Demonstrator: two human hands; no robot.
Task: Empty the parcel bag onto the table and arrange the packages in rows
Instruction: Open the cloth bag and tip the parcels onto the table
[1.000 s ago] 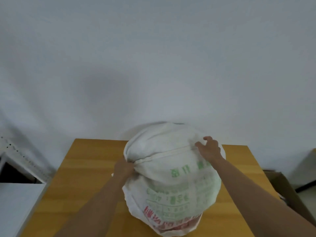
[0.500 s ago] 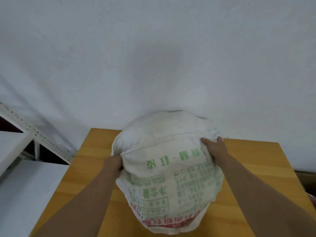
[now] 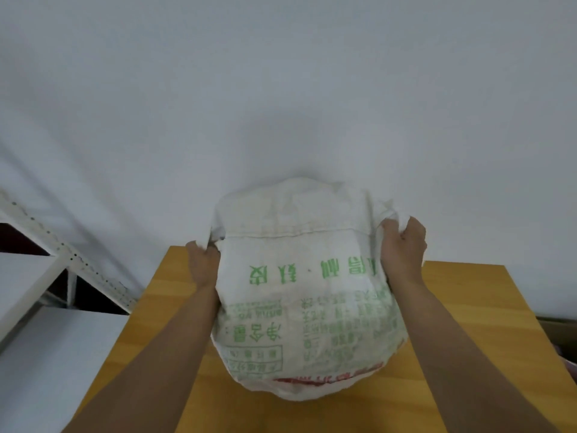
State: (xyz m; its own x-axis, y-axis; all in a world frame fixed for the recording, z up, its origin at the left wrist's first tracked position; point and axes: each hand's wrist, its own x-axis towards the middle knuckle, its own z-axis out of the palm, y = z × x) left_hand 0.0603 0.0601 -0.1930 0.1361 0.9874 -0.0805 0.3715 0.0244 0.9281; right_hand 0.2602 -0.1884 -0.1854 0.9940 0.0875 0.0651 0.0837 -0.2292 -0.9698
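Note:
A bulging white woven parcel bag (image 3: 306, 295) with upside-down green and red print sits upended on the wooden table (image 3: 462, 323), its sewn bottom seam uppermost. My left hand (image 3: 203, 264) grips the bag's left corner at the seam. My right hand (image 3: 402, 245) grips a bunch of fabric at the right corner. The bag's mouth faces down toward me and its contents are hidden; no packages show.
A white wall stands right behind the table. White metal shelving (image 3: 46, 276) is at the left, with a white surface (image 3: 53, 364) beside the table's left edge. Part of a cardboard box (image 3: 559, 332) shows at the far right.
Both hands have shifted outward to the bag's upper corners and bunched the fabric there. The bag's top has risen and stretched between them. The camera view has swung slightly.

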